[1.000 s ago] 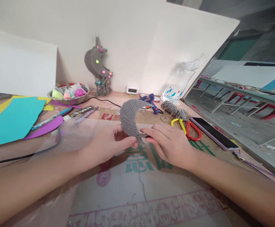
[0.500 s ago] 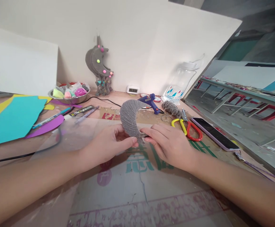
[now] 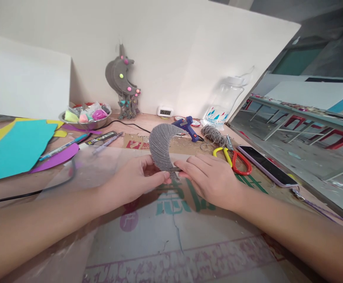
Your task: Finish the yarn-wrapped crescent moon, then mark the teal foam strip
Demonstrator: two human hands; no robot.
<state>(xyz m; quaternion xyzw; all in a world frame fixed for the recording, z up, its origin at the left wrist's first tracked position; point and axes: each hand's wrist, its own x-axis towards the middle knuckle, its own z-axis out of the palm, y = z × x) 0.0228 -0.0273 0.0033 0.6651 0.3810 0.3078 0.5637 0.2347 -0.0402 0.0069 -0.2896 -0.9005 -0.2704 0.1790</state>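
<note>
A crescent moon shape [image 3: 160, 147] wrapped in grey yarn stands upright over the plastic-covered work surface [image 3: 148, 243]. My left hand [image 3: 143, 175] grips its lower left side, thumb in front and fingers behind. At the lower tip, my right hand [image 3: 208, 177] is closed in a pinch on a short stretch of grey yarn [image 3: 176, 169] that runs to the crescent. The right fingertips are partly hidden. Behind the crescent lies a blue glue gun [image 3: 190, 129], and a loose bundle of grey yarn [image 3: 214, 135] is to its right.
Scissors with yellow and red handles [image 3: 233, 160] and a phone [image 3: 267, 166] lie at right. A plastic bottle [image 3: 223, 102], small digital clock [image 3: 165, 111] and decorated grey moon [image 3: 121, 78] stand behind. At left are a metal bowl [image 3: 84, 125], coloured sheets [image 3: 18, 147] and pens [image 3: 63, 147].
My right hand's fingertips have shifted slightly at the crescent's lower tip, with the yarn now lying more across it. The left hand keeps its hold, and the view has moved a little.
</note>
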